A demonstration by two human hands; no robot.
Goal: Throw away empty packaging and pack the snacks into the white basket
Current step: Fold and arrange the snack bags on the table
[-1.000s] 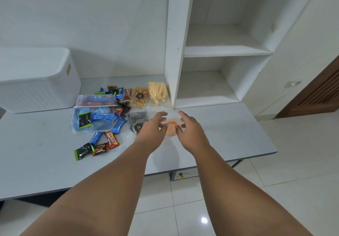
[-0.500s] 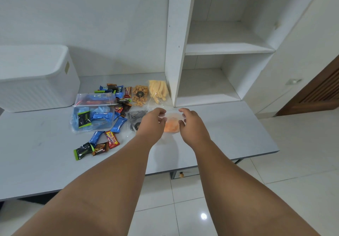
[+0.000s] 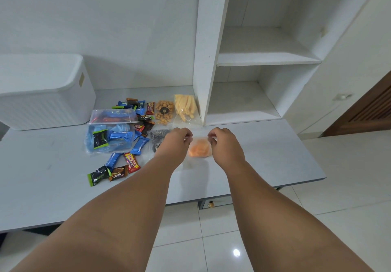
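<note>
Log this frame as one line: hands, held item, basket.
left hand: pinches orange snack bag | right hand: pinches same bag | white basket: on table, left, apart from bag | stage: bag not yet packed

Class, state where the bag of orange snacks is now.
In the head view, the bag of orange snacks is at the table centre, between the left hand and right hand pinching its top edge, right of the black spiral packet.

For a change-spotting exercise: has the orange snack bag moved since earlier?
Yes, slightly: the orange snack bag has shifted toward the person, away from the shelf upright.
</note>
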